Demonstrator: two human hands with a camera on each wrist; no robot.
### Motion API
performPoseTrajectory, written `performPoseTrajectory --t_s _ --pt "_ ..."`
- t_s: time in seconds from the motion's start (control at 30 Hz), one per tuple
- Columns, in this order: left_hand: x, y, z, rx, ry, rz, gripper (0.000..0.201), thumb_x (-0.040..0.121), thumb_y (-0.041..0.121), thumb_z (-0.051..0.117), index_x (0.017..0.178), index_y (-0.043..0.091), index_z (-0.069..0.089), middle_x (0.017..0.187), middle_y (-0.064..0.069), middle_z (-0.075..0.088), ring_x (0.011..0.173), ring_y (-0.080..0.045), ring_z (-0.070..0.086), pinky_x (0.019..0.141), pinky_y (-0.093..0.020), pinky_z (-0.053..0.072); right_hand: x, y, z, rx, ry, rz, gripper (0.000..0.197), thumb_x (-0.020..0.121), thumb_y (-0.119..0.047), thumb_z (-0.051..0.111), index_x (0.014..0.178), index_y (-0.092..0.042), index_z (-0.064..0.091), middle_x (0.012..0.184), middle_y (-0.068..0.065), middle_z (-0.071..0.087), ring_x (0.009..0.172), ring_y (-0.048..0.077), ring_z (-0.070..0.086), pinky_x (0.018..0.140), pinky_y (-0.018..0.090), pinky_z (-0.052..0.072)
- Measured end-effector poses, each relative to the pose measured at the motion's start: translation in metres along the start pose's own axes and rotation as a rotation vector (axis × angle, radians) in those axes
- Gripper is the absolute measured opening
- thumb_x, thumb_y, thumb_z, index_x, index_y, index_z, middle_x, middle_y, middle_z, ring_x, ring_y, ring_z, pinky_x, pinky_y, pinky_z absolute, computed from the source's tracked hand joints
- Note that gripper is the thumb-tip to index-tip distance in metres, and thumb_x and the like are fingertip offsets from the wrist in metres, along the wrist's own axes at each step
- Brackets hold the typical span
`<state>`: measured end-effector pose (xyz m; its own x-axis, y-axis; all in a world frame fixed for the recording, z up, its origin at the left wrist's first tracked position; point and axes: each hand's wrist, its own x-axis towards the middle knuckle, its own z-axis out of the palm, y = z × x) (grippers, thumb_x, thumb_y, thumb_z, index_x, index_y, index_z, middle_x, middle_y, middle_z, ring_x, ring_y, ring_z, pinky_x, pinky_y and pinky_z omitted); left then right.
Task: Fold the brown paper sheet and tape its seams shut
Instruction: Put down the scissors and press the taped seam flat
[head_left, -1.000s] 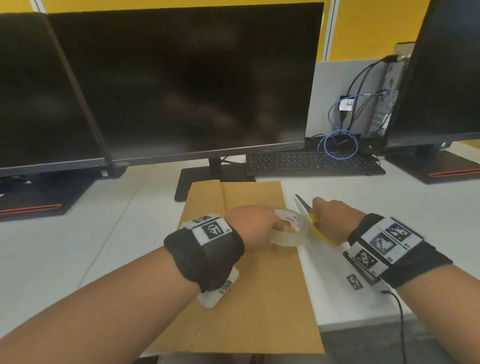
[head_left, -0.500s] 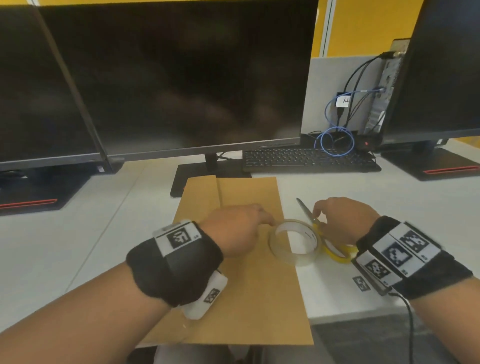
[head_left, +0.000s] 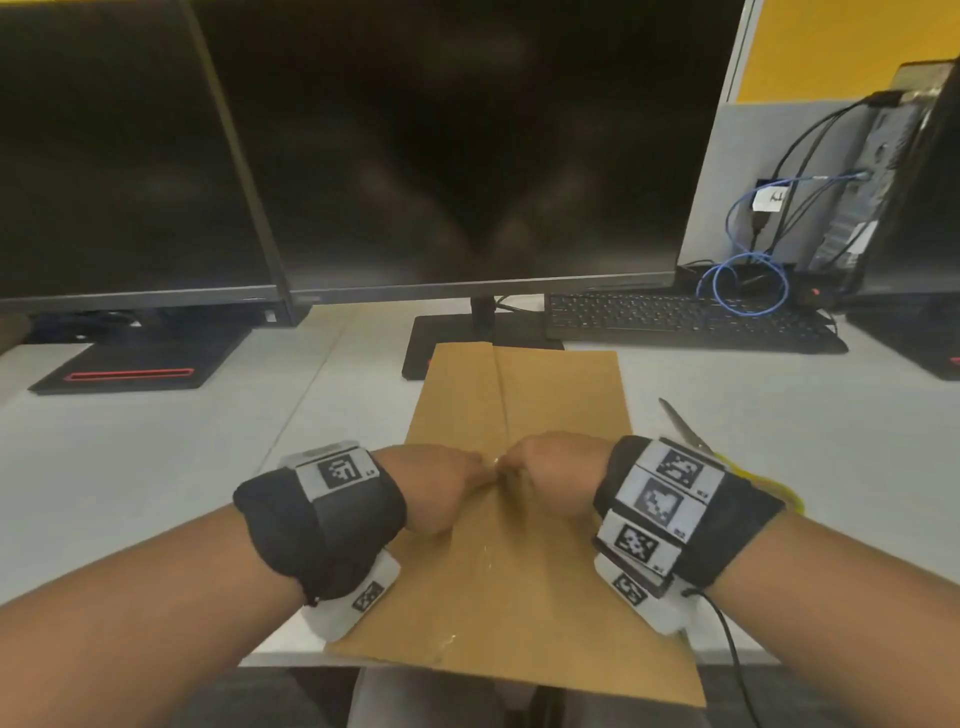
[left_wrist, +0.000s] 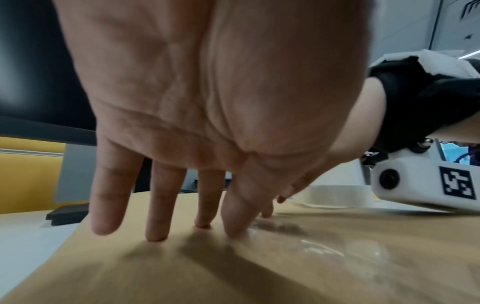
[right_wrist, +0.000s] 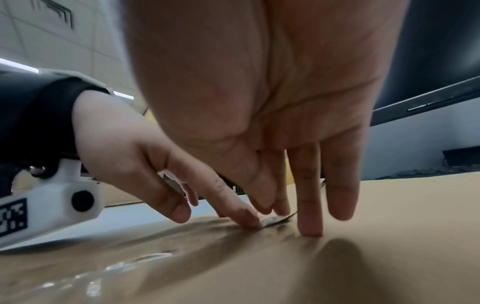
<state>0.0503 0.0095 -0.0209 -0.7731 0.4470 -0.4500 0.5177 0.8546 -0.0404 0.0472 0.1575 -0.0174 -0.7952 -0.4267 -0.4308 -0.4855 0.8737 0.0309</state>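
Note:
The folded brown paper lies flat on the white desk, its seam running away from me. A strip of clear tape glints along the near part of the seam. My left hand and right hand meet over the seam, fingertips almost touching. In the left wrist view the left hand presses straight fingers on the paper and the tape. In the right wrist view the right hand touches the paper with straight fingers beside the tape's slightly lifted end. The tape roll lies behind the right wrist.
Scissors with yellow handles lie on the desk just right of the paper. A monitor stand touches the paper's far edge, and a keyboard sits behind on the right. The paper's near end overhangs the desk edge.
The left hand has let go of the tape roll and the right hand has left the scissors. Both hands have come together over the seam and now press on the tape.

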Motion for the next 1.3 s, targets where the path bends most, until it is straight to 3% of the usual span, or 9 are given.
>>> performPoseTrajectory --t_s 0.27,0.43,0.7,0.9,1.13,1.3 --pt "0.015 -0.008 0.005 0.036 0.041 0.025 0.060 0.097 0.012 0.039 0.149 0.039 0.026 0.151 0.003 0.036 0.129 -0.027 0.046 0.106 -0.042 0.042 0.000 -0.002 -0.011 -0.147 -0.139 0.018 0.053 0.098 -0.003 0.039 0.149 -0.013 0.028 0.148 0.013 0.039 0.132 0.031 0.042 0.107 0.033 0.034" --pt "0.014 -0.011 0.009 0.046 0.021 0.042 0.063 0.099 0.011 0.040 0.151 0.041 0.022 0.162 0.007 0.014 0.145 -0.024 0.027 0.117 -0.040 0.027 -0.002 -0.003 -0.008 -0.202 -0.168 0.008 0.061 0.097 -0.001 0.041 0.152 -0.011 0.017 0.158 0.007 0.022 0.140 0.029 0.030 0.112 0.033 0.027" --pt "-0.007 -0.011 0.016 0.048 0.011 0.117 0.067 0.097 0.009 0.037 0.148 0.049 0.022 0.161 0.019 0.007 0.144 -0.021 0.028 0.115 -0.041 0.029 -0.005 -0.003 -0.007 -0.205 -0.177 0.011 0.061 0.097 0.000 0.040 0.152 -0.012 0.019 0.160 0.005 0.017 0.138 0.028 0.035 0.109 0.032 0.032" --pt "-0.021 0.000 0.019 0.113 -0.040 0.133 0.063 0.099 0.011 0.035 0.150 0.044 0.019 0.161 0.018 0.007 0.146 -0.020 0.023 0.117 -0.043 0.025 -0.005 -0.003 -0.005 -0.179 -0.165 0.022 0.057 0.095 0.003 0.039 0.150 -0.009 0.025 0.155 0.009 0.028 0.134 0.029 0.040 0.110 0.036 0.034" --pt "-0.035 0.014 0.019 0.205 -0.063 0.131 0.059 0.099 0.014 0.034 0.152 0.038 0.021 0.161 0.012 0.013 0.143 -0.024 0.029 0.116 -0.043 0.025 -0.002 -0.005 -0.004 -0.193 -0.161 0.035 0.054 0.097 0.001 0.037 0.149 -0.008 0.026 0.156 0.010 0.027 0.137 0.028 0.037 0.111 0.035 0.031" --pt "-0.052 0.020 0.028 0.232 -0.059 0.124 0.059 0.097 0.016 0.039 0.152 0.032 0.023 0.162 0.009 0.013 0.142 -0.024 0.031 0.114 -0.049 0.024 0.000 -0.006 -0.001 -0.138 -0.129 0.080 0.050 0.098 -0.004 0.037 0.147 -0.007 0.031 0.152 0.012 0.035 0.134 0.029 0.041 0.111 0.037 0.033"
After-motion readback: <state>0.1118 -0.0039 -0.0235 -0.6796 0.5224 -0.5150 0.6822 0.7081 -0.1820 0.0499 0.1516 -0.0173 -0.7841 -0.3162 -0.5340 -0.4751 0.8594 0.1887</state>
